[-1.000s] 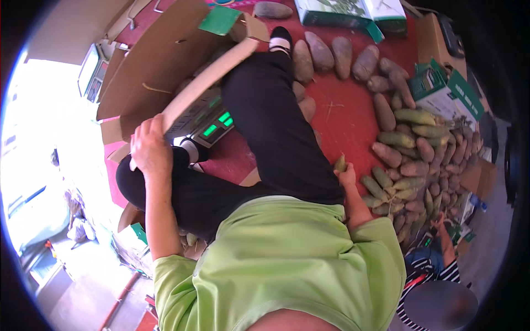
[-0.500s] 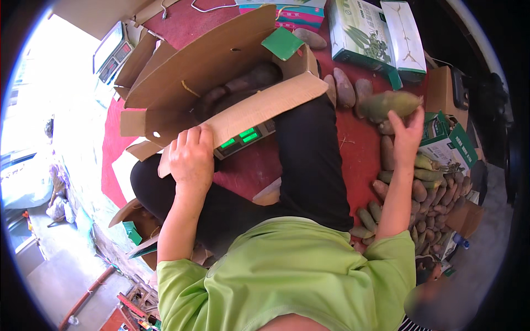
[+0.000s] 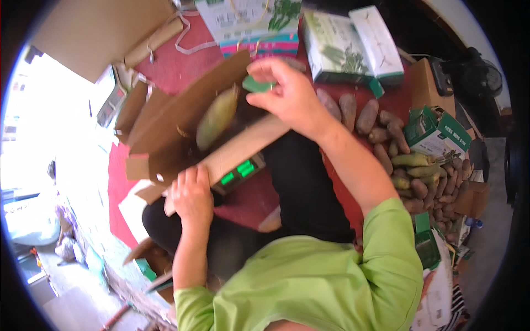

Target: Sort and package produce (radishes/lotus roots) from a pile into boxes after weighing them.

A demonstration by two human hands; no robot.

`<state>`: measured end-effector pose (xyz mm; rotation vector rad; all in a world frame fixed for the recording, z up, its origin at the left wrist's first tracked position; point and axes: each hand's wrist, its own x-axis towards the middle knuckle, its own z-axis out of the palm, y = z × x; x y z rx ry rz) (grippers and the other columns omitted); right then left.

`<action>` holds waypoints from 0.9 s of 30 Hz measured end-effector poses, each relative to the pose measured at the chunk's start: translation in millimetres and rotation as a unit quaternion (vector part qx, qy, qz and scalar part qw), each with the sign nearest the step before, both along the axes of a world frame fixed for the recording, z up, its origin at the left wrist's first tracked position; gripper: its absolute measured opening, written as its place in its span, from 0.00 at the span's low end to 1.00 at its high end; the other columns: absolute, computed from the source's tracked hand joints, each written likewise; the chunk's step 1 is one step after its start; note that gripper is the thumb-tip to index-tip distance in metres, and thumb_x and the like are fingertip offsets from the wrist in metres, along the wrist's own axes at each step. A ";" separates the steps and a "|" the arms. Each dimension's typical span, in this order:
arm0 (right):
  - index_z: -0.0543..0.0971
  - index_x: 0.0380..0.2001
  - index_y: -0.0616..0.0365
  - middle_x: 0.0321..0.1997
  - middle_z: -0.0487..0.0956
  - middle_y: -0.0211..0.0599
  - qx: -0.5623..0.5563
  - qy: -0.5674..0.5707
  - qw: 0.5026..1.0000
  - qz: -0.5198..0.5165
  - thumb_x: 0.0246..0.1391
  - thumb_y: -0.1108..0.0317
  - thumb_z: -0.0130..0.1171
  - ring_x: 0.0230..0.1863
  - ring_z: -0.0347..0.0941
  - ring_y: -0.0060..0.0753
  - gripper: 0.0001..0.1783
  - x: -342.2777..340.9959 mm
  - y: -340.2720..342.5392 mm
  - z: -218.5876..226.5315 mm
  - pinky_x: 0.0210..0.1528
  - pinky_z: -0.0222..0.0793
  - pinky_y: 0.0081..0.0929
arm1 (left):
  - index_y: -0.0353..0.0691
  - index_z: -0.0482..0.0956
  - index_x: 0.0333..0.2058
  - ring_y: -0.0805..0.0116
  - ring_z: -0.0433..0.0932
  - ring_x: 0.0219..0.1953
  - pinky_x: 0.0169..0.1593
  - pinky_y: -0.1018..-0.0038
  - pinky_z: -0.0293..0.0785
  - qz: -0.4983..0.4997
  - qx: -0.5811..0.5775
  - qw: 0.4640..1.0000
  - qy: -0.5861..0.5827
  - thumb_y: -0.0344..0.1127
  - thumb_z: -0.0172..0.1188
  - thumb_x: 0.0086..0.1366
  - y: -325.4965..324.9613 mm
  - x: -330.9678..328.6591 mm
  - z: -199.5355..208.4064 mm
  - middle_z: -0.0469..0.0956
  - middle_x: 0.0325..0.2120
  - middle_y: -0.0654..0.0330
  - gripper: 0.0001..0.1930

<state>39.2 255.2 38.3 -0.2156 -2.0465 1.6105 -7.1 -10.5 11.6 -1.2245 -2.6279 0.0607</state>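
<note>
My left hand (image 3: 190,196) is closed on the near flap of an open cardboard box (image 3: 243,140), fingers over its edge. Inside the box, a large green radish (image 3: 218,118) lies tilted against the far wall, or is still dropping; I cannot tell which. My right hand (image 3: 284,91) is over the box's right end, thumb and fingers apart, holding nothing. A green flap (image 3: 258,84) of the box shows between them. Under the box's near edge, a weighing scale (image 3: 240,174) shows lit green digits. The rest of the box's inside is mostly hidden by the near flap and shadow.
Reddish-brown tubers (image 3: 367,116) lie on the red cloth at right, beside a larger heap with green radishes (image 3: 414,160). A printed white-green carton (image 3: 334,49) stands at the far right and a second scale (image 3: 110,99) at far left. A green carton (image 3: 439,132) borders the heap.
My right hand has swung from the right side to over the box and let go of the green radish, which is now in the box. My left hand still grips the flap.
</note>
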 end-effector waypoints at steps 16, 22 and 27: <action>0.78 0.36 0.54 0.38 0.79 0.41 0.000 -0.484 0.858 -0.169 0.43 0.68 0.64 0.41 0.76 0.42 0.14 337.6 -32.4 -321.6 0.44 0.70 0.36 | 0.47 0.77 0.38 0.58 0.75 0.37 0.38 0.62 0.72 -0.007 -0.002 1.000 0.027 0.26 0.52 0.53 3.0 -5.5 -13.6 0.76 0.32 0.60 0.13; 0.78 0.36 0.54 0.40 0.79 0.43 -0.096 -0.619 0.770 -0.122 0.41 0.64 0.64 0.43 0.75 0.45 0.16 372.0 -77.6 -324.3 0.46 0.70 0.38 | 0.46 0.78 0.43 0.53 0.76 0.42 0.42 0.60 0.73 0.058 -0.007 0.998 -0.009 0.23 0.53 0.53 5.1 1.3 -3.7 0.78 0.38 0.58 0.18; 0.79 0.35 0.55 0.37 0.80 0.42 -0.137 -0.570 0.784 -0.206 0.41 0.64 0.65 0.42 0.76 0.42 0.15 387.5 -77.5 -350.6 0.45 0.71 0.36 | 0.47 0.78 0.44 0.55 0.76 0.42 0.43 0.61 0.72 0.060 -0.020 0.998 0.003 0.25 0.53 0.55 8.8 10.7 -2.2 0.78 0.38 0.57 0.17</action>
